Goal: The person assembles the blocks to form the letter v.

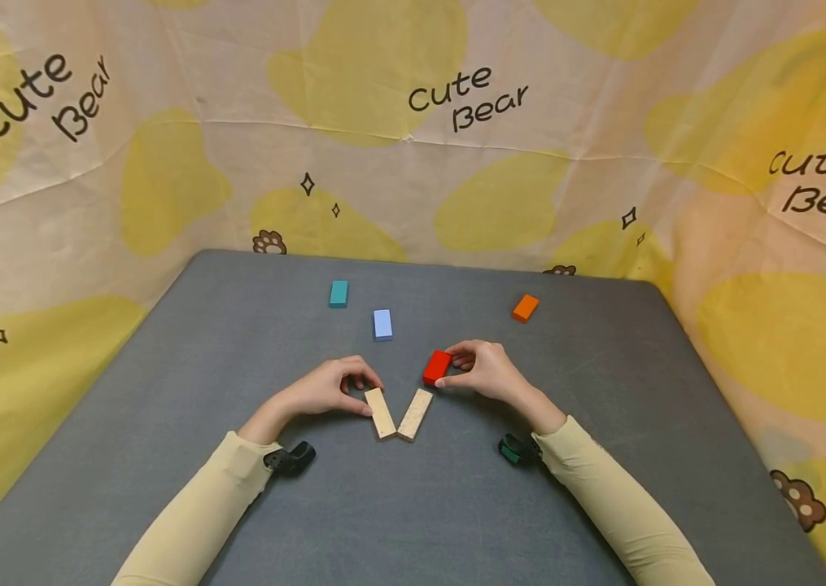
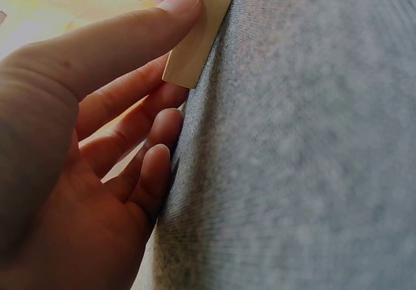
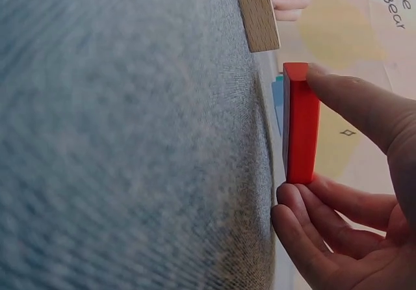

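My left hand (image 1: pixel 328 386) pinches a plain wooden block (image 1: pixel 381 413) at its far end, thumb on the near side and fingers behind. A second wooden block (image 1: pixel 415 415) lies to the right of it; their near ends meet and their far ends spread apart in a V. My right hand (image 1: pixel 491 373) holds a red block (image 1: pixel 438 368) just beyond the second block's far end. In the right wrist view, thumb and fingertips grip the red block (image 3: pixel 303 124) at opposite ends. Close to the grey surface, the wooden block (image 2: pixel 188 49) shows under the thumb in the left wrist view.
Farther back on the grey table (image 1: pixel 398 521) lie a light blue block (image 1: pixel 382 325), a teal block (image 1: pixel 338 294) and, off to the right, an orange block (image 1: pixel 526 308). A printed yellow cloth (image 1: pixel 354 73) hangs behind and along the sides. Both wrists wear dark camera bands.
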`<state>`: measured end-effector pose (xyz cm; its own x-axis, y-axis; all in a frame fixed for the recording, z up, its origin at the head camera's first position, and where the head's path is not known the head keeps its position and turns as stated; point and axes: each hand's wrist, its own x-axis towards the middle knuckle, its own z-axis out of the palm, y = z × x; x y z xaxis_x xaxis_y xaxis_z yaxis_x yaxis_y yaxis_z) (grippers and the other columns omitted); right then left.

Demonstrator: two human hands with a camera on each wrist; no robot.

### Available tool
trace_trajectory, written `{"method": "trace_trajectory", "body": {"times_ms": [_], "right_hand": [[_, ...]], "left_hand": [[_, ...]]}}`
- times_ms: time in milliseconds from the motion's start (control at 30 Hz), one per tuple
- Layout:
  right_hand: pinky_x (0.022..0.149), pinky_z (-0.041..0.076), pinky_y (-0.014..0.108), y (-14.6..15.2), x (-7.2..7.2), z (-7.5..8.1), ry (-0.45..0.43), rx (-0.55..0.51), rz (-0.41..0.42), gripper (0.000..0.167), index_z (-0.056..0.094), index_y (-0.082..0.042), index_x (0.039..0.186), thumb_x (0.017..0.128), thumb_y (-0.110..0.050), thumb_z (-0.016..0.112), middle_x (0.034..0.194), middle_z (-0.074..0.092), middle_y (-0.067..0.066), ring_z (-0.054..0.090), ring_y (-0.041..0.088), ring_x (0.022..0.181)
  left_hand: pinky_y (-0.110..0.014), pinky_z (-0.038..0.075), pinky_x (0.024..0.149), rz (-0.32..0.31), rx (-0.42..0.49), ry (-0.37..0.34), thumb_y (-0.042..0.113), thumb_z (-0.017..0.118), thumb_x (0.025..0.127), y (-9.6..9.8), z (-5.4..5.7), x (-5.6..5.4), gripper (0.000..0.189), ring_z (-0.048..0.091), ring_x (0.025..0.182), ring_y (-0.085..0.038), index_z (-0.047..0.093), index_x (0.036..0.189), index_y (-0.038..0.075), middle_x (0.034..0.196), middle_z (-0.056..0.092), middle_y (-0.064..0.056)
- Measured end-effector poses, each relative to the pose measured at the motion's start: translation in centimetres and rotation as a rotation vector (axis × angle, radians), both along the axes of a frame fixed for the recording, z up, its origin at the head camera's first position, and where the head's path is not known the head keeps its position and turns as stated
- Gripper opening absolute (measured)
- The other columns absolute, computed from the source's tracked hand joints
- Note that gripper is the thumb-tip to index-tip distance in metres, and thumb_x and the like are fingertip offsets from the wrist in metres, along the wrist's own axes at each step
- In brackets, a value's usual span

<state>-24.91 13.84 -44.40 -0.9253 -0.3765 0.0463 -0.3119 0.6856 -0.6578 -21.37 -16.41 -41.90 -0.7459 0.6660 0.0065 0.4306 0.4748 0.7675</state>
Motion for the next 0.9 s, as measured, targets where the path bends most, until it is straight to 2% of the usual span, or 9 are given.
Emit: {"method": "trace_trajectory", "body": {"times_ms": [400, 900], "right_hand": [[0.08, 0.053, 0.032, -0.05, 0.24, -0.16, 0.014, 0.006, 0.012, 0.06, 0.069, -0.009, 0.112, 0.066, -0.047, 0.083, 0.097, 0.07, 0.003, 0.064, 0.014, 0.086], [0.079, 0.052, 0.033, -0.26, 0.47, -0.4, 0.01, 0.018, 0.016, 0.058, 0.069, -0.01, 0.112, 0.067, -0.044, 0.083, 0.097, 0.069, 0.002, 0.063, 0.013, 0.085]], "left_hand": [[-0.034, 0.046, 0.072, -0.003, 0.0, 0.005, 0.014, 0.079, 0.077, -0.01, -0.27, -0.23, 0.037, 0.055, 0.093, -0.033, 0.067, 0.11, 0.004, 0.105, 0.062, -0.013], [-0.033, 0.046, 0.073, -0.005, -0.013, 0.007, 0.015, 0.079, 0.077, 0.0, 0.09, 0.02, 0.037, 0.055, 0.093, -0.033, 0.067, 0.11, 0.004, 0.105, 0.062, -0.014]]}}
